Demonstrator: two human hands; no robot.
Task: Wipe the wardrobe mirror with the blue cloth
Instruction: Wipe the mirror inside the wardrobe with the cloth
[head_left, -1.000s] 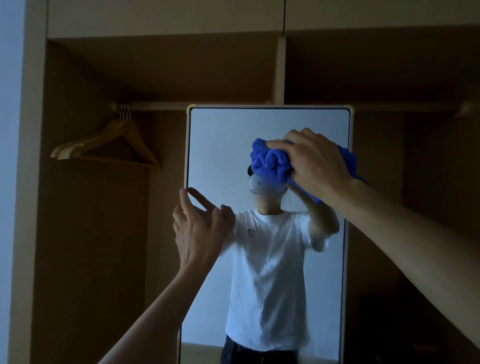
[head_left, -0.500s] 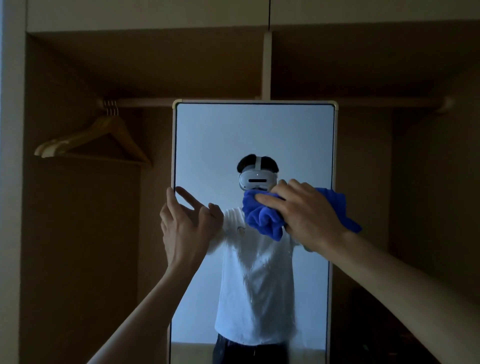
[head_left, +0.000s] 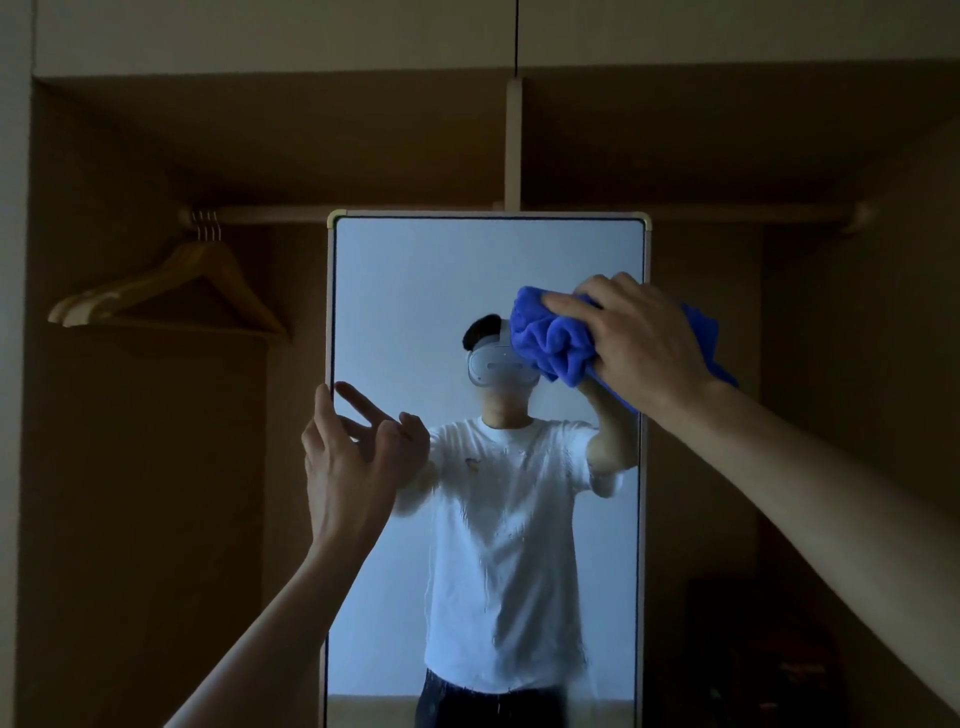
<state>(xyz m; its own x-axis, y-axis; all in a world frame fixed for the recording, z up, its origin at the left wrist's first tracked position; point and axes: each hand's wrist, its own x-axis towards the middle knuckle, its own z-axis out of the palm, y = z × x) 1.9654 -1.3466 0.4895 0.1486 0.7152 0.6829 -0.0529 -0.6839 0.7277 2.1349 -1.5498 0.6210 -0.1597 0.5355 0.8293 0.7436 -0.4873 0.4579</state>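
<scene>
Head view: a tall framed wardrobe mirror (head_left: 415, 312) stands upright in the middle of the frame, inside a dim open wardrobe (head_left: 130, 467), and its bottom edge runs out of the picture. The right hand (head_left: 639, 343), in the upper right part of the glass, is closed around a bunched blue cloth (head_left: 550, 338) and presses it against the mirror close to the right side of the frame; a tail of the cloth sticks out past the wrist and over that frame edge. The left hand (head_left: 353, 457) sits at the mirror's left edge, at mid-height of the frame, with the fingers spread and loosely curled and holding nothing; it looks as if the fingertips rest on the frame or glass, though the dim light leaves that uncertain. The lower half of the glass shows faint streaks and smears. In the reflection a person in a white T-shirt wears a white headset (head_left: 493, 369), partly covered by the cloth. At the upper left, several wooden hangers (head_left: 171, 291) hang together from a pale rail (head_left: 270, 214) that runs behind the top of the mirror.
</scene>
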